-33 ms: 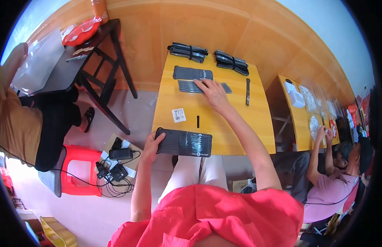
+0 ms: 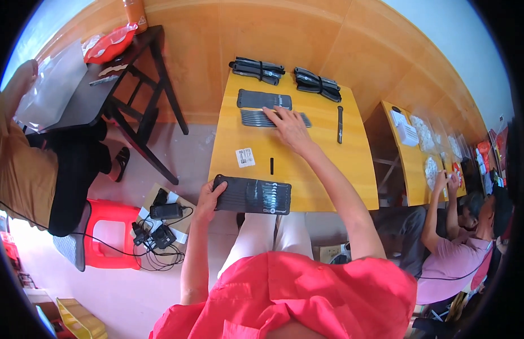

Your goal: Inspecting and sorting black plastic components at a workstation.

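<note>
Black strips (image 2: 253,195) in left hand (image 2: 208,200), right hand (image 2: 291,130) outstretched atop grey strips (image 2: 256,118) on the yellow table (image 2: 318,172), orange wall (image 2: 273,34) behind

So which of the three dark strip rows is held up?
The nearest row, gripped at its left end by the left hand; the other two rows lie on the table.

Orange-brown panelled wall (image 2: 188,56) at the back, vertical seams showing; pale bluish wall (image 2: 471,51) upper right. Floor (image 2: 123,294) pale, pinkish. Yellow wooden table (image 2: 318,175) at centre, far end near the panelling; second yellow table (image 2: 407,164) to the right. Left: dark table (image 2: 86,104), braced legs; red plastic stool (image 2: 118,209) nearer. Strong light, left edge.
</note>
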`<state>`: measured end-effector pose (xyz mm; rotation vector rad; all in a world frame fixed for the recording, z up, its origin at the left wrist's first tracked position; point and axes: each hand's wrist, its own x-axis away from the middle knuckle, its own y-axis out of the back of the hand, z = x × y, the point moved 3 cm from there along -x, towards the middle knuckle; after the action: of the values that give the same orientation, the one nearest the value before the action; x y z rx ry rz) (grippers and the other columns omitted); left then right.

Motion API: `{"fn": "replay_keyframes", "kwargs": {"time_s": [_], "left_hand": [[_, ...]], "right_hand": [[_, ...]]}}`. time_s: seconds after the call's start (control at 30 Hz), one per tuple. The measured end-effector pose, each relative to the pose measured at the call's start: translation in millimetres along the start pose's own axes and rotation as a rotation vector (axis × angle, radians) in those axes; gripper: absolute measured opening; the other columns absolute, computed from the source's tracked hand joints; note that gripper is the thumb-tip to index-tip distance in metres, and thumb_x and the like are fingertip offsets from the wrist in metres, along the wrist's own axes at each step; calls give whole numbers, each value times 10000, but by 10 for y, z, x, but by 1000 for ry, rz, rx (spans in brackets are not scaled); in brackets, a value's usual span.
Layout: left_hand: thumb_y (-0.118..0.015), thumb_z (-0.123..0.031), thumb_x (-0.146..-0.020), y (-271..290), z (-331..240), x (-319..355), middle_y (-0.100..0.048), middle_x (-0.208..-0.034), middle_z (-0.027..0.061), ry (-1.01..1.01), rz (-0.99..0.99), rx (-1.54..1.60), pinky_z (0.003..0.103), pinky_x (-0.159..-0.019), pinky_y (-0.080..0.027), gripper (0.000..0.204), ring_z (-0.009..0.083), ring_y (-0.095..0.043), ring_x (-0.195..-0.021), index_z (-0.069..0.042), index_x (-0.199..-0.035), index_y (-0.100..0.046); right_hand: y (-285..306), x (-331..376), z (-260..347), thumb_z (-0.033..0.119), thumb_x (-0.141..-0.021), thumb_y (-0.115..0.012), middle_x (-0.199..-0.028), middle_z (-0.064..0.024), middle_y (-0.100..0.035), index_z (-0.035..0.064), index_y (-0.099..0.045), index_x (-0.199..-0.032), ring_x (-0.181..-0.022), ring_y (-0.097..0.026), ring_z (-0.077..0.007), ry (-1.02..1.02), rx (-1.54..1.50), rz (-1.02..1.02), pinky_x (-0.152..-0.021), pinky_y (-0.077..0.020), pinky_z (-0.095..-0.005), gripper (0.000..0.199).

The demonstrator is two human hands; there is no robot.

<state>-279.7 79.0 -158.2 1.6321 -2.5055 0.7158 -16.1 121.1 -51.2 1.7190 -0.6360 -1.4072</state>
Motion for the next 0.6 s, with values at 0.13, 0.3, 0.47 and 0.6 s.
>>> {"fn": "replay_keyframes", "kwargs": {"time_s": [0.13, 0.3, 0.47, 0.6], "left_hand": [[-554, -136, -863, 24, 19, -13, -614, -830, 22, -41, 20, 64, 226, -648, -471, 162, 83, -576, -713, 3, -941, -580], [-560, -139, -862, 40, 48, -7, -616, -834, 22, -66, 46, 92, 226, -647, -470, 153, 83, -576, -717, -4, -932, -580], [-563, -150, -860, 51, 67, -1, -619, -854, 31, -56, 46, 94, 225, -666, -473, 174, 85, -578, -738, -1, -948, -577], [-583, -153, -845, 7, -18, 8, -623, -882, 30, -29, -58, 91, 238, -691, -473, 205, 101, -585, -761, -6, -987, -588]], "right_hand": [[-239, 199, 114, 120, -767, -609, -1128, -137, -485, 126, -423, -1260, -1022, -490, -319, -81, -184, 250, -875, -381, -414, 527], [-158, 690, 98, 112, -759, -608, -983, -121, -538, 67, -566, -1056, -963, -523, -301, -183, -287, 208, -830, -411, -412, 303], [118, 1201, -43, 117, -787, -577, -886, -128, -573, 25, -613, -938, -783, -576, -289, -455, -329, 89, -673, -468, -349, 181], [227, 1522, 125, 177, -833, -564, -916, -102, -589, 34, -584, -1045, -742, -590, -223, -722, -609, 130, -634, -474, -299, 256]]}}
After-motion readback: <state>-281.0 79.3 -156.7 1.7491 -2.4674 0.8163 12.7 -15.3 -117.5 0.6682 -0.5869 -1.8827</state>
